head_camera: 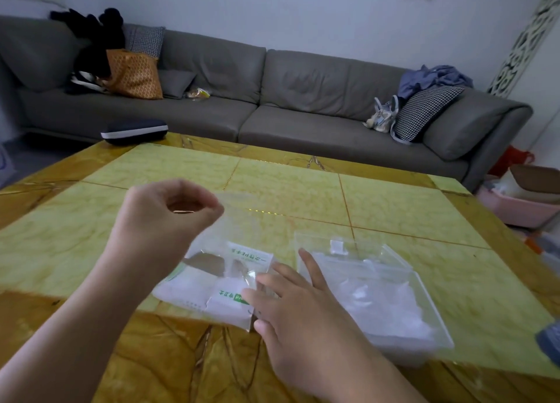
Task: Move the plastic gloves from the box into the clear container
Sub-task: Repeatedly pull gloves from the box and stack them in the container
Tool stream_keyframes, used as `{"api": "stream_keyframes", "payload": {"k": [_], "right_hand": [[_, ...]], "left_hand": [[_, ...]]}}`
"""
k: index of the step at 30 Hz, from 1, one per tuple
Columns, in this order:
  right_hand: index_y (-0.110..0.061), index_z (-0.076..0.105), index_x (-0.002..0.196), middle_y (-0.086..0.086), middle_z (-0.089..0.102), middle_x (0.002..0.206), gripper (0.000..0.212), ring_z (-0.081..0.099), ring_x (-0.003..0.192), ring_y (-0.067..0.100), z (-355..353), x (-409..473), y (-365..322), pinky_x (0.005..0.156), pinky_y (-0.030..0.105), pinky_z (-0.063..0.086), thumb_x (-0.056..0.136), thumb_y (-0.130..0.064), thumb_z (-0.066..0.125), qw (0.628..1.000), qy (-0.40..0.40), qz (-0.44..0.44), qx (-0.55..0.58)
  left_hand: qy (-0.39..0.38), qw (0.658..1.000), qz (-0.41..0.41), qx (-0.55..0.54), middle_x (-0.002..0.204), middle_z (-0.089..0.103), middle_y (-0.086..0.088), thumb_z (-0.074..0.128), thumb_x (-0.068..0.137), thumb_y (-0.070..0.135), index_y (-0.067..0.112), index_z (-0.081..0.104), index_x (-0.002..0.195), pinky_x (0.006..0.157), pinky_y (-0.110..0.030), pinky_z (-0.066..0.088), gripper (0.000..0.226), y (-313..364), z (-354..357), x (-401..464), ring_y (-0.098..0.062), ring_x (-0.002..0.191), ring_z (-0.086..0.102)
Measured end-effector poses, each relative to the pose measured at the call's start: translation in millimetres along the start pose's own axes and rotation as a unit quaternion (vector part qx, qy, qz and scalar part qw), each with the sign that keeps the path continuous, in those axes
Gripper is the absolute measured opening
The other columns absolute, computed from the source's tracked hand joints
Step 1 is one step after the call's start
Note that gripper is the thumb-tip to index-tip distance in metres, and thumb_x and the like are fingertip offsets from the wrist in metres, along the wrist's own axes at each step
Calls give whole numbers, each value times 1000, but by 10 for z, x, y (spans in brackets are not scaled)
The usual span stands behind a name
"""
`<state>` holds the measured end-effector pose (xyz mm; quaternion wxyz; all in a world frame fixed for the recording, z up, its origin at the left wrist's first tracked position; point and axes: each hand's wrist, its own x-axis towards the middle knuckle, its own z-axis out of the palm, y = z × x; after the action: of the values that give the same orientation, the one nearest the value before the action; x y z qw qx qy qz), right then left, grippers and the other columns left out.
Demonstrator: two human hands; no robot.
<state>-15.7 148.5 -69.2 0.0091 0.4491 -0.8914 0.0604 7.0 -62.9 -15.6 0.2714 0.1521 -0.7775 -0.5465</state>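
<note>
A white glove box [212, 293] with green print lies torn open on the yellow table [394, 208]. My left hand [169, 211] is raised above it and pinches a thin clear plastic glove [239, 221], which hangs down toward the box. My right hand [291, 305] rests with straight fingers on the box's right end. Just right of the box stands the clear container [424, 284], holding a crumpled heap of clear gloves [385, 305].
A grey sofa [272, 99] runs behind the table with cushions, bags and clothes on it. A dark case [135, 131] sits at the table's far left edge. Pink tubs [515, 208] stand on the floor to the right.
</note>
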Motion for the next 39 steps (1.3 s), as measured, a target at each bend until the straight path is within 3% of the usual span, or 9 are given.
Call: {"api": "stream_keyframes", "payload": {"k": [5,9,12,19,23,26,32,35,39], "right_hand": [[-30,48,148,1,27,167,42,-4,161,19,10,-1,11,119,48,-29,107,-40,43,1000,19,-3,-8],[-30,62,132,-17,40,154,33,9,154,-2,-83,-47,43,127,25,-1,101,-33,50,976,161,21,143],[-34,60,123,-28,55,132,28,42,138,-6,-250,-106,72,109,9,30,95,-30,59,916,223,80,324],[-30,62,125,-3,75,112,33,71,107,9,-390,-124,99,96,28,52,96,-33,76,746,204,168,611],[-30,75,104,-5,77,95,12,73,92,12,-429,-139,178,87,31,58,94,-26,79,791,238,172,537],[-19,79,92,3,76,81,2,74,80,18,-444,-139,251,77,33,61,91,-18,80,771,283,190,538],[-13,68,83,14,54,64,31,45,61,21,-553,-223,373,58,24,41,86,-39,84,756,300,143,565],[-15,64,79,-8,53,56,26,44,51,6,-588,-243,402,52,14,38,86,-32,83,785,354,135,489],[-22,56,74,-6,55,68,35,52,65,15,-502,-229,465,57,22,44,84,-33,88,860,386,110,315]], "left_hand": [[-30,950,-73,-302,89,77,-11,77,77,9,7,71,96,80,-32,64,20,92,46,-19,-22,81,74],[-39,923,-104,-368,92,73,-15,73,79,11,6,71,101,69,-27,61,22,79,109,-12,-23,77,72],[-58,913,-118,-386,95,71,-16,70,81,10,5,69,103,67,-26,60,23,63,161,-46,-23,78,72],[-97,877,-143,-448,85,74,-13,63,79,-2,2,67,98,62,-25,60,19,139,397,-195,-18,70,73],[-134,870,-152,-450,84,71,-14,62,79,-3,5,75,90,61,-26,61,19,122,504,-266,-20,70,72],[-144,870,-160,-444,88,72,-16,63,76,-2,8,80,81,60,-26,61,21,94,552,-273,-25,79,71],[-127,834,-234,-483,107,73,-29,47,93,-17,-10,56,126,70,-37,64,35,76,651,-281,-33,89,77],[-164,828,-268,-465,113,71,-33,37,107,6,-11,55,123,80,-51,64,29,152,655,-315,-43,101,74],[-324,784,-287,-445,134,61,-33,49,96,67,-11,62,130,113,-60,40,86,156,550,-324,-48,125,61]]}}
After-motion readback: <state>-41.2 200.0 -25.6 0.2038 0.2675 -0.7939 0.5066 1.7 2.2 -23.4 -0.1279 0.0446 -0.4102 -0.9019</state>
